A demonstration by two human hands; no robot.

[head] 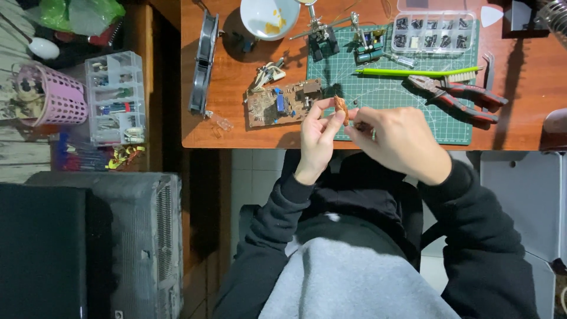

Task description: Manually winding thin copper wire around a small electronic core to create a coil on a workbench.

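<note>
At the centre of the frame my left hand point(317, 137) pinched a small coppery, ridged part point(341, 110); my right hand point(400, 142) gripped a thin metal tool point(365, 127) against it. A slip, I judged, could flick it onto the brown circuit board point(283, 103) or the gridded green mat point(413, 100).

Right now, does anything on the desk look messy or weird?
Yes. The white bowl has orange smears inside, an odd sight beside electronics. The brown circuit board lies askew, half off the green cutting mat.
</note>
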